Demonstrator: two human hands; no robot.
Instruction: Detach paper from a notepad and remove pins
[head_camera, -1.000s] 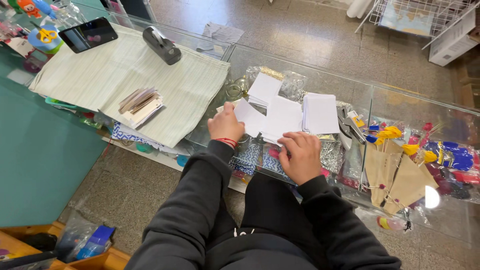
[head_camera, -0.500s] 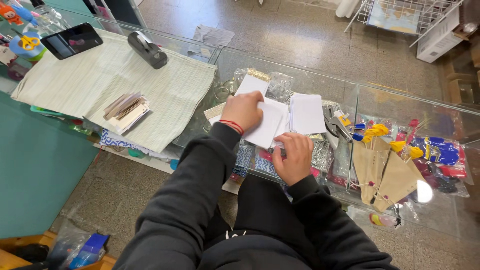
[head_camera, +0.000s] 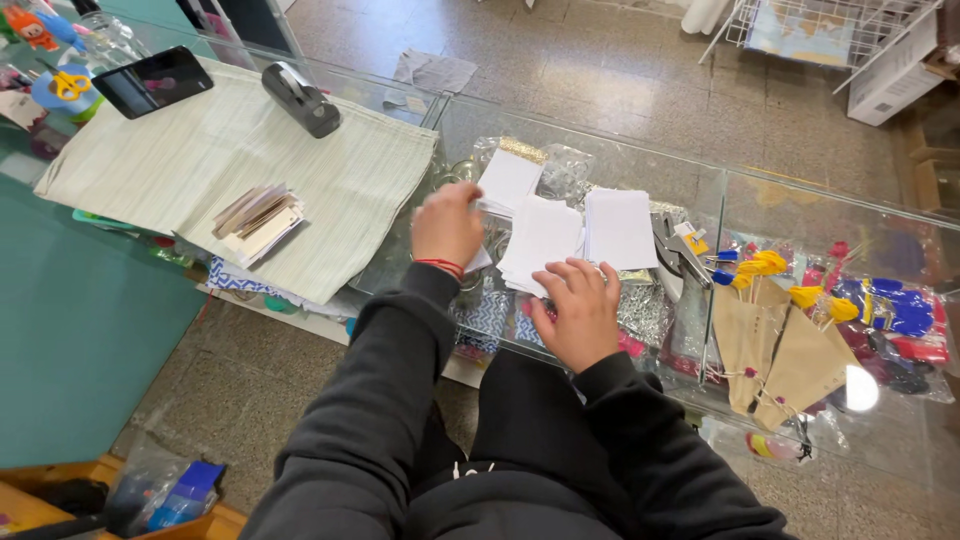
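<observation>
Several white paper sheets (head_camera: 540, 235) lie in small piles on a glass counter (head_camera: 800, 215). My left hand (head_camera: 447, 226) hovers blurred over the leftmost pile (head_camera: 507, 178), fingers curled; whether it grips a sheet I cannot tell. Lying flat on the near edge of the middle pile is my right hand (head_camera: 580, 305), fingers spread. Another white pile (head_camera: 618, 227) sits just to the right. Both arms wear black sleeves, and a red band circles the left wrist.
A pale striped cloth (head_camera: 330, 190) covers the counter's left part, bearing a stack of cards (head_camera: 257, 217), a black tape dispenser (head_camera: 300, 98) and a dark phone (head_camera: 152, 80). Scissors (head_camera: 680, 250) lie right of the papers. Brown paper cones (head_camera: 785, 350) and colourful items show under the glass.
My left hand has swung left from the middle pile toward the leftmost pile. My right hand stayed at the near edge of the papers. The view shifted slightly.
</observation>
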